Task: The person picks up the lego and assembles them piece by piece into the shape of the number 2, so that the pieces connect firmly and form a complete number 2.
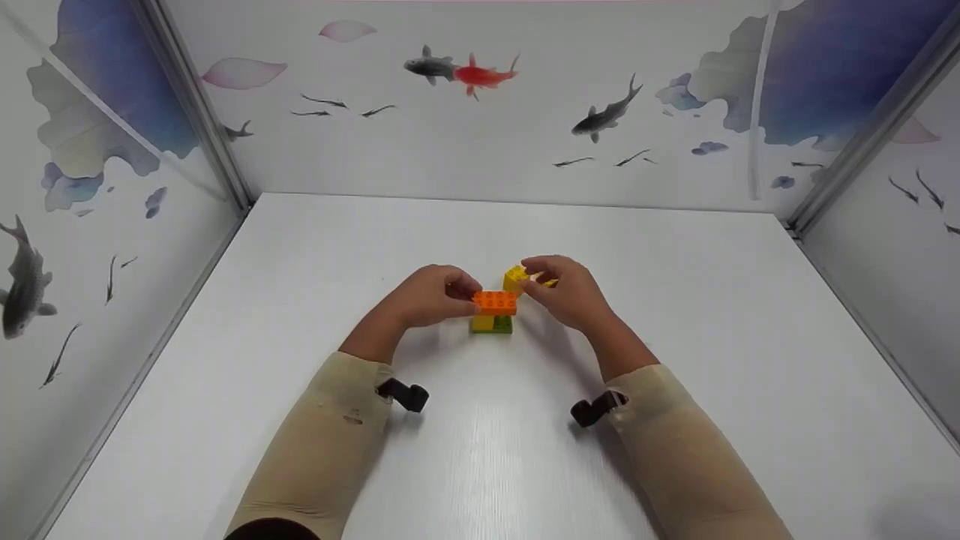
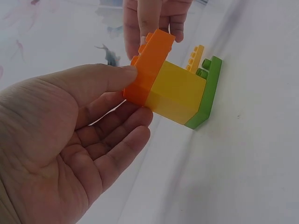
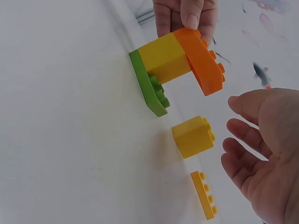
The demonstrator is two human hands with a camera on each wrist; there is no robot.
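My left hand [image 1: 435, 295] pinches one end of an orange brick [image 1: 495, 302] between thumb and fingers. This brick sits atop a tall yellow block [image 2: 175, 91], which stands on one half of a thin green studded plate [image 3: 148, 86]. The orange brick's other end juts out over the green plate's bare studs. Beyond the stack stands a loose yellow block [image 3: 192, 136]. My right hand [image 1: 566, 292] hovers beside that loose block with fingers apart and slightly bent; the right wrist view shows a gap between them.
A thin yellow-orange studded strip [image 3: 203, 196] lies past the loose block, partly behind my right hand in the head view. The white table [image 1: 480, 450] is bounded by a back wall [image 1: 480, 150] and side walls printed with fish.
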